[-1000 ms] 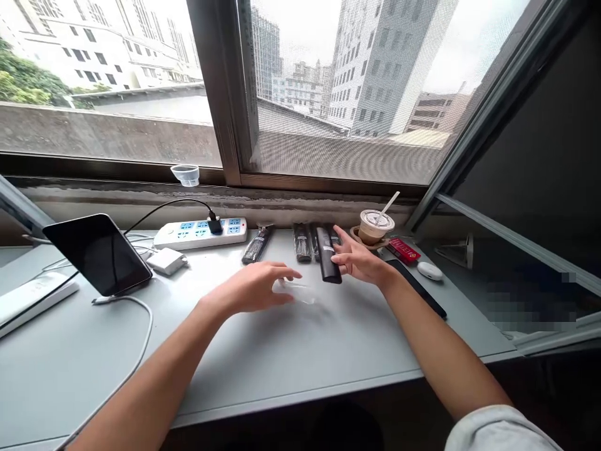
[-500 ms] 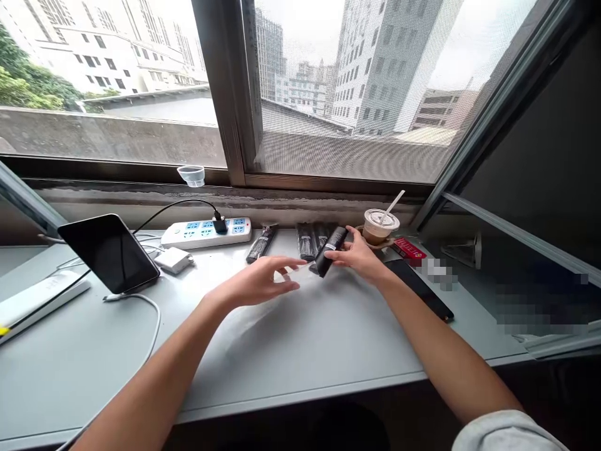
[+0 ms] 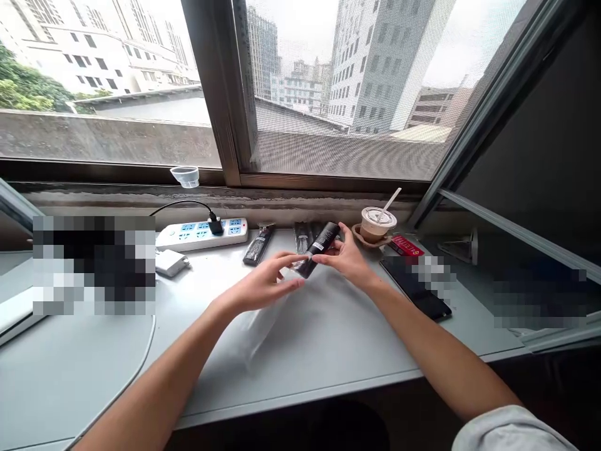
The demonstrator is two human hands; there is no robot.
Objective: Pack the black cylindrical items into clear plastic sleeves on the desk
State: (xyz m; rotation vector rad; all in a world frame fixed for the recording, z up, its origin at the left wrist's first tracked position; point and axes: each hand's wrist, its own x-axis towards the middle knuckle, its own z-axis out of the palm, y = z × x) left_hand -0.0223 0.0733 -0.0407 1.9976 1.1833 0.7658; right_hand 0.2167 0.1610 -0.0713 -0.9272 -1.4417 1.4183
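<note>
Centre frame: right hand point(image 3: 350, 262) grips a black case point(image 3: 323, 244), best kept steady; left hand point(image 3: 263, 285) half-curled at clear film point(image 3: 261, 327) (hold unclear).

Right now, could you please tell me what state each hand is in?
Left hand: loosely curled at a clear plastic bag; whether it grips the bag cannot be told.
Right hand: closed, holding a black object.

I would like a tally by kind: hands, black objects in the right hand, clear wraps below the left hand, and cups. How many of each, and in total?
Hands: 2 (left hand, right hand)
Black object: 1
Clear wrap: 1
Cups: 2 (drink cup, small clear cup)
Total: 6
</note>
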